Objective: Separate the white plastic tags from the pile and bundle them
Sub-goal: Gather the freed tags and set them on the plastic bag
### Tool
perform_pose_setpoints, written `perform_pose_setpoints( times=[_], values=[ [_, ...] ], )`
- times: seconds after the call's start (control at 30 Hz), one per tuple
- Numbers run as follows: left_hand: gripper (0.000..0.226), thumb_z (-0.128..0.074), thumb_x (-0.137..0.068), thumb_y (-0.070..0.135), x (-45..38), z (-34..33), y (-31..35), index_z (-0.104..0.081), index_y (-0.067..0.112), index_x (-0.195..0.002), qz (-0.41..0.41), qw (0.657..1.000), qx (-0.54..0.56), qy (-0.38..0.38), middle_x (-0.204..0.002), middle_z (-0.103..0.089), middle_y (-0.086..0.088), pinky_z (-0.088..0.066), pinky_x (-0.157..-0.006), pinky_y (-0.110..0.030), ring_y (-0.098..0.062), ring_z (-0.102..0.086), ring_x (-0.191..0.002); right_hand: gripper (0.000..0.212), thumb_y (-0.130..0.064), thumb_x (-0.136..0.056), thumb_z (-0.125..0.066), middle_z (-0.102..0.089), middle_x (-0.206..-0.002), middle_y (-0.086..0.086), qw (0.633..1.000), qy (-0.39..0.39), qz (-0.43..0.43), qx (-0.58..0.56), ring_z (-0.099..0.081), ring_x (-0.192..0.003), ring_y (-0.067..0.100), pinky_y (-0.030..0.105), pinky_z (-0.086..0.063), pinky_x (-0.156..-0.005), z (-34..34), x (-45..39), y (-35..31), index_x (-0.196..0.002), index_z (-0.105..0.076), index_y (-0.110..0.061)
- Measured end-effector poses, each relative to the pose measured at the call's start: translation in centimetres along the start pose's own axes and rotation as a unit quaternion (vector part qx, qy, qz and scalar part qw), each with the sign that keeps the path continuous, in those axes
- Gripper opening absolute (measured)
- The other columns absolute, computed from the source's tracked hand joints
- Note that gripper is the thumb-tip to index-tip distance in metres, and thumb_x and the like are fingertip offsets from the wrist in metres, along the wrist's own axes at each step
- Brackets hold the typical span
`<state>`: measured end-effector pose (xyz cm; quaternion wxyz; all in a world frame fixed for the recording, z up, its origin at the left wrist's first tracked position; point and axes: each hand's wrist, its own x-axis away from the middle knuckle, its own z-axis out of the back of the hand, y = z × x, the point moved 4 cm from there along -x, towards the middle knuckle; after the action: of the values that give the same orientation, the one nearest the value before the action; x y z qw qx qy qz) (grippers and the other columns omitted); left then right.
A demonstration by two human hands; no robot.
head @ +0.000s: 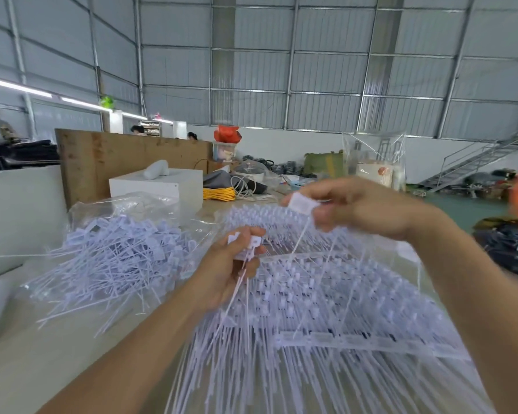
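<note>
right fingers: thumb and forefinger of the right hand (368, 207) pinch the flat head of one tag (302, 202), held up above the sheet of tags (341, 294).
tag axis: its thin tail runs from the head down and left, toward the sheet; the far end is lost among the other tails, so I can't tell whether it's free.
left fingers: the left hand (231, 270) is curled round a small bundle (247, 249), heads sticking up past the fingertips, tails hanging down toward the sheet.
key relation: held tag sits up and right of the bundle, close by, with roughly the same head-up axis. Right hand carries, left receives.
sheet: under both hands, still full of attached tags.
loose pile (114, 252): left of the sheet, on a clear bag (138, 204).
judgement: early in the job.
</note>
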<state>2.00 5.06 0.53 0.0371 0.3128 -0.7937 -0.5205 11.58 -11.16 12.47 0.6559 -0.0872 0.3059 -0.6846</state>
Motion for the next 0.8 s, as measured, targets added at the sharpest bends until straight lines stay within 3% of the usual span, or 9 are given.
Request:
perform_pose_setpoints(
  times=[0.07, 0.2, 0.3, 0.37, 0.47, 0.57, 0.67, 0.8],
  values=[
    [0.035, -0.048, -0.088, 0.037, 0.2, -0.9, -0.3, -0.068, 0.009, -0.08, 0.021, 1.0, -0.008, -0.001, -0.066, -0.06, -0.01, -0.037, -0.037, -0.017, -0.012, -0.044, -0.038, 0.043, -0.003, -0.09, -0.057, -0.062, -0.102, -0.006, 0.999, -0.005, 0.004, 0.054, -0.06, -0.068, 0.004, 0.017, -0.048, -0.061, -2.5, -1.3, -0.3, -0.111, -0.064, -0.039],
    [0.055, -0.042, -0.079, 0.06, 0.7, -1.7, -0.4, -0.065, 0.01, -0.087, 0.03, 0.997, -0.059, -0.037, -0.059, -0.057, -0.004, -0.032, -0.039, -0.019, -0.011, -0.041, -0.041, 0.043, 0.007, -0.084, -0.061, -0.048, -0.095, -0.009, 0.998, 0.018, -0.009, 0.055, -0.061, -0.057, 0.01, 0.025, -0.053, -0.067, -6.2, -3.2, 0.7, -0.117, -0.064, -0.019],
    [0.041, -0.057, -0.077, 0.046, 1.0, -1.4, -0.3, -0.059, 0.008, -0.093, -0.019, 0.988, -0.155, -0.01, -0.057, -0.051, 0.001, -0.03, -0.041, -0.018, -0.008, -0.038, -0.042, 0.042, 0.006, -0.083, -0.064, -0.044, -0.101, -0.001, 0.998, 0.061, -0.009, 0.026, -0.06, -0.064, 0.007, 0.018, -0.05, -0.065, -6.8, -3.5, 1.7, -0.121, -0.06, -0.014],
    [0.024, -0.059, -0.084, 0.03, 1.1, -1.1, -0.2, -0.057, 0.007, -0.09, -0.05, 0.985, -0.164, 0.016, -0.05, -0.047, 0.005, -0.031, -0.04, -0.018, -0.007, -0.038, -0.041, 0.039, -0.011, -0.084, -0.069, -0.046, -0.101, -0.004, 0.997, 0.065, -0.022, 0.046, -0.055, -0.07, 0.002, 0.009, -0.043, -0.065, -6.8, -3.4, 2.5, -0.122, -0.057, -0.016],
    [0.01, -0.054, -0.093, 0.018, 0.9, -0.9, 0.0, -0.057, 0.01, -0.087, -0.065, 0.987, -0.143, 0.045, -0.047, -0.046, 0.006, -0.029, -0.041, -0.017, -0.007, -0.037, -0.04, 0.012, -0.024, -0.09, -0.062, -0.059, -0.084, 0.001, 0.996, 0.025, -0.052, 0.064, -0.055, -0.069, 0.01, 0.024, -0.042, -0.067, -7.1, -2.9, 3.4, -0.094, -0.064, -0.012],
    [0.016, -0.054, -0.093, 0.024, 0.9, -1.0, -0.3, -0.057, 0.011, -0.084, -0.059, 0.982, -0.174, 0.044, -0.047, -0.048, 0.005, -0.031, -0.04, -0.016, -0.006, -0.04, -0.04, 0.03, -0.017, -0.093, -0.059, -0.057, -0.062, 0.003, 0.998, 0.043, -0.042, 0.013, -0.053, -0.048, 0.01, 0.032, -0.045, -0.06, -7.7, -2.5, 3.6, -0.063, -0.056, -0.016],
    [0.024, -0.054, -0.091, 0.033, 1.0, -1.4, -0.6, -0.057, 0.01, -0.087, -0.057, 0.977, -0.205, 0.027, -0.051, -0.054, 0.006, -0.035, -0.04, -0.014, -0.005, -0.047, -0.041, 0.034, -0.015, -0.09, -0.061, -0.055, -0.06, 0.005, 0.996, 0.08, -0.025, 0.003, -0.048, -0.052, 0.012, 0.032, -0.042, -0.06, -7.8, -2.4, 3.3, -0.057, -0.055, -0.018],
    [0.023, -0.052, -0.094, 0.031, 1.2, -2.0, -0.6, -0.053, 0.01, -0.084, -0.077, 0.969, -0.234, 0.009, -0.059, -0.063, 0.003, -0.045, -0.046, -0.02, -0.012, -0.058, -0.046, 0.038, -0.017, -0.092, -0.059, -0.054, -0.06, 0.003, 0.994, 0.106, -0.022, 0.027, -0.049, -0.058, 0.015, 0.038, -0.045, -0.064, -7.9, -2.2, 3.5, -0.055, -0.052, -0.026]
  ],
)
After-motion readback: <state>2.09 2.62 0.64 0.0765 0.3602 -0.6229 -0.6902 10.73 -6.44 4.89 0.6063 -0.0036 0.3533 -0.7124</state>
